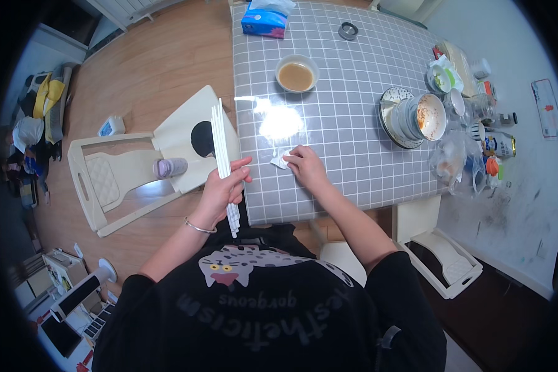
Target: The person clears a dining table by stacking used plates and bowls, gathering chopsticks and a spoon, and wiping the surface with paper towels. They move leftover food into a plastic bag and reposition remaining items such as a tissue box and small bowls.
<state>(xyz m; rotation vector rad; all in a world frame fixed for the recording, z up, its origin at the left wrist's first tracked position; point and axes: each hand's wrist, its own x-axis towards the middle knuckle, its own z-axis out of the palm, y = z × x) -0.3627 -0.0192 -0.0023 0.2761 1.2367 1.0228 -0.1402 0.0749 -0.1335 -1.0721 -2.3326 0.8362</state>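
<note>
In my left hand (225, 188) is a bundle of several white chopsticks (221, 144), held upright beside the table's near left edge. My right hand (307, 167) rests on the table, its fingertips pinching a crumpled white tissue (280, 159). Both lie over the grey checked tablecloth (353, 176). Farther up the table stands a bowl of brownish liquid (296, 73). To the right, stacked bowls (414, 116), the top one tipped and stained with orange-red residue, sit on a speckled plate (395, 95).
A blue tissue pack (265, 21) and a round metal lid-like object (348, 31) are at the far end. Along the wall are a plastic bag (455, 160), jars and packets. A cream chair (193, 104) on the left carries a lilac bottle (169, 168); another chair (418, 218) stands right.
</note>
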